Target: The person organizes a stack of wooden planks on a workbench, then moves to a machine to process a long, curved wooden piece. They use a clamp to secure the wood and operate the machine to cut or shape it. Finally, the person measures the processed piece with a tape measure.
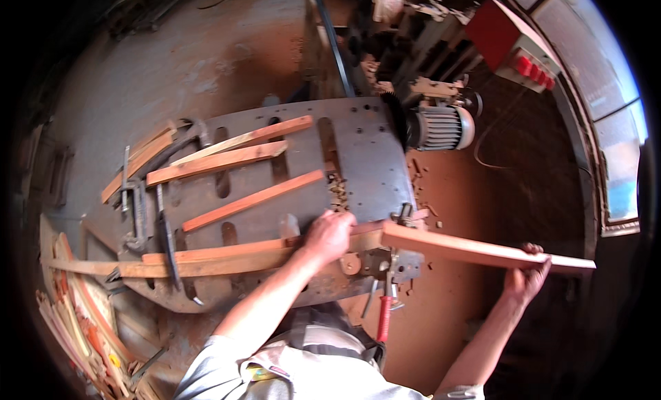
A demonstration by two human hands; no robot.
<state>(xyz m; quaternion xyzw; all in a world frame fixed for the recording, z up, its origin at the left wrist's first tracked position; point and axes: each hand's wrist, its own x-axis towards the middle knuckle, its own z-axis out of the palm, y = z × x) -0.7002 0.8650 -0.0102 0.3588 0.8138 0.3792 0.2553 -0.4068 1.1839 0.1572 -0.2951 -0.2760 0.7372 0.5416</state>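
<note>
My right hand [529, 276] is closed round the outer part of a reddish wooden strip [454, 245], which juts out past the right side of the metal table [368, 155]. Over the table's near edge, my left hand [329, 236] is bent with its fingers curled, close to the strip's inner end. What its fingertips hold is hidden. Beneath that hand runs a long, pale, slightly curved batten [206, 263], with a thinner strip [227, 250] lying along its far side. A clamp with a red handle [384, 319] hangs at the near right corner.
Several cut wooden strips [252, 200] lie on the slotted table. Metal clamps [135, 214] and a hammer [198, 132] are at its left. A toothed saw blade [392, 114] and motor [441, 128] stand at the far right. Offcuts [82, 324] pile up at lower left.
</note>
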